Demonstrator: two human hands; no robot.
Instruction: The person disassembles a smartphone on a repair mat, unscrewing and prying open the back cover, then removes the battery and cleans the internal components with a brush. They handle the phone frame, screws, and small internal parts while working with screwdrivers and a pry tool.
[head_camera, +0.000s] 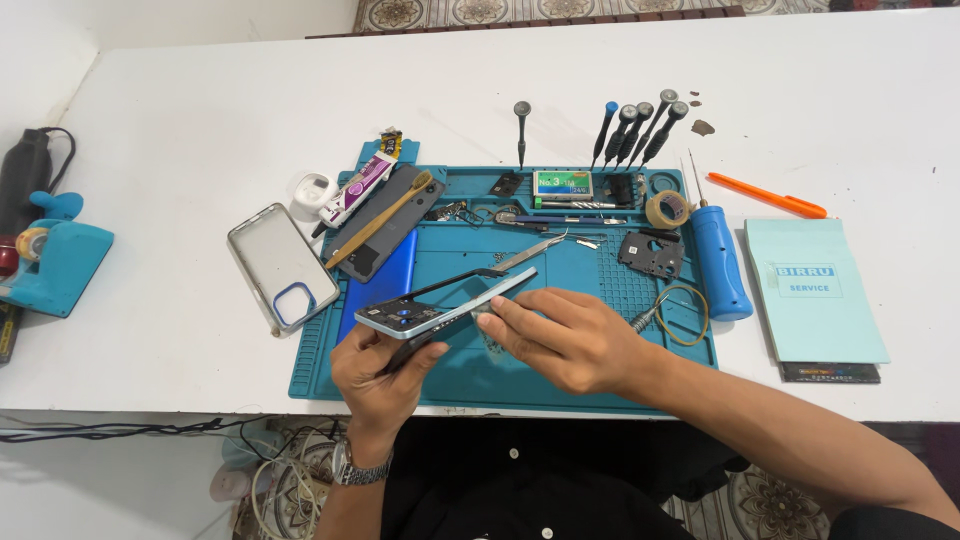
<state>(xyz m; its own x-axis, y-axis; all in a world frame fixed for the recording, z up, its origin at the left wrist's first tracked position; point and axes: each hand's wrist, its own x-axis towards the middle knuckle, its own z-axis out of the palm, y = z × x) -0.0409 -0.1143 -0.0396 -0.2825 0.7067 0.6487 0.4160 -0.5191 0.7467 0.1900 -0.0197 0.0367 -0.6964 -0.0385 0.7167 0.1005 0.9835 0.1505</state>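
**Opened phone held over the repair mat**

Holding a pale blue smartphone with its black inner frame lifted (440, 303), the left hand (385, 375) grips the lower end from beneath, thumb and fingers closed around the edge. The phone is raised at a tilt above the teal silicone repair mat (480, 375), not resting on it. The right hand (565, 340) comes in from the right, its fingertips (490, 318) pressed against the phone's long side; whether they pinch a small tool there cannot be told.

On the mat behind the phone lie metal tweezers (530, 252), a blue rectangular back panel (385, 275) and a bamboo-handled brush (380, 220). A clear phone case with a blue camera ring (280, 265) sits on the white table (180, 140) just left of the mat. A blue cylindrical electric screwdriver (718, 262) lies at the mat's right edge, and black-handled precision screwdrivers (635, 130) stand beyond it.
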